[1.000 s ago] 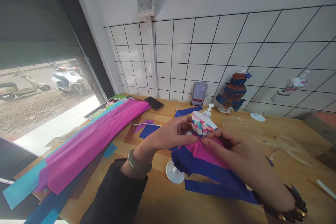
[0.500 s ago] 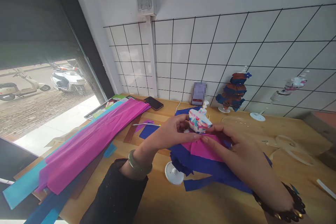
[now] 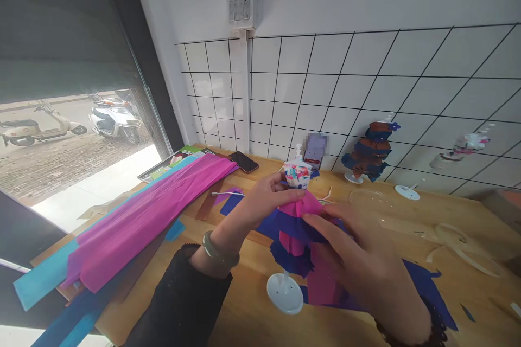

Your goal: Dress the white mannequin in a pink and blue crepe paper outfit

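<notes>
A miniature dress form (image 3: 298,174) with a white floral bodice stands close to upright between my hands, a little tilted. Pink crepe paper (image 3: 299,206) is gathered at its waist, over a layer of dark blue crepe paper (image 3: 291,225). My left hand (image 3: 266,198) is closed at the waist, thumb pressing the top of the pink gathers. On the other side my right hand (image 3: 362,255) pinches the pink paper's edge, its fingertips partly hidden behind the sheet. The form's round white base (image 3: 285,294) shows below the ruffled hem.
Long strips of pink paper (image 3: 163,211) and light blue paper (image 3: 44,279) lie at the left. A black phone (image 3: 243,161) rests near the wall. Another dressed form (image 3: 368,152) and a bare white stand (image 3: 407,192) are at the back right; clear ribbon (image 3: 459,249) lies nearer.
The dress form has swung from tilted to more upright, and its base has come lower. My right hand has moved down a little, and more pink paper shows under the blue layer.
</notes>
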### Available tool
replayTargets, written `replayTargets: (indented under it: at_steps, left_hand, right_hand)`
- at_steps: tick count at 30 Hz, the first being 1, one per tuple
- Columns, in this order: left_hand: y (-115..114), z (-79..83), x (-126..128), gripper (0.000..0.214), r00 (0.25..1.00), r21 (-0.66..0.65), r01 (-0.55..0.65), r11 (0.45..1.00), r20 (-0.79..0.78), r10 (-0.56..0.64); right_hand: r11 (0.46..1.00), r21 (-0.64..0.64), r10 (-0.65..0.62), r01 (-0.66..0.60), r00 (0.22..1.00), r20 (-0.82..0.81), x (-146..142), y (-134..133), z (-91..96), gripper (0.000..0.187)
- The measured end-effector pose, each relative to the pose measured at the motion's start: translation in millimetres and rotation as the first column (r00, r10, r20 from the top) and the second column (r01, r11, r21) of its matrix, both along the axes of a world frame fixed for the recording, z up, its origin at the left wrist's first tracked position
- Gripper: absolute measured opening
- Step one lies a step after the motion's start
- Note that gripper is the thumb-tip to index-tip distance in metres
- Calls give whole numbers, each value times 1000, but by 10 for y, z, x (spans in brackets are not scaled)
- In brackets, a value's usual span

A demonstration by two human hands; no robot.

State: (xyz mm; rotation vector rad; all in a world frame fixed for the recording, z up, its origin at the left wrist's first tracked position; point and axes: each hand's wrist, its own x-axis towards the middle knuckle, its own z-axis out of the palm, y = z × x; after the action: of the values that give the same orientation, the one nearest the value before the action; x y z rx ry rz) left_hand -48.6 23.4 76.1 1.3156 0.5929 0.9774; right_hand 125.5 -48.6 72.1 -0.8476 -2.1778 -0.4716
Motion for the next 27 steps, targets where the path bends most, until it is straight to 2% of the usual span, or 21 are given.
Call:
replayTargets:
  at_steps: [6,11,16,19,23,27]
  left_hand:
    - [10,10,5,38,999,-33,-3,999,-32,2]
    - [25,7,-10,43,999,-4,0,1000,-35,-1]
    - [9,29,-34,43,998,-14,-5,1000,-60,5]
    - [3,29,-44,41,1000,-23,21,1000,-17,-21]
    - [15,9,-69,35,999,14,33,999,-13,-33]
    - [37,25,-137,33,993,48,3,999,-114,3]
  right_hand:
    - [1000,-7,27,-27,999,-34,-14,-65,-18,28]
    - [1000,-7,28,-29,999,-32,-26,-90,-58,25]
    - [997,75,35,-34,999,-22,-50,-95,-59,26]
    - [990,127,55,-54,999,-1,-79,-81,-24,24]
    - [980,182,75,-78,997,19,-152,-66,30,21]
    - [988,69,134,-137,989,57,-196,-99,42,21]
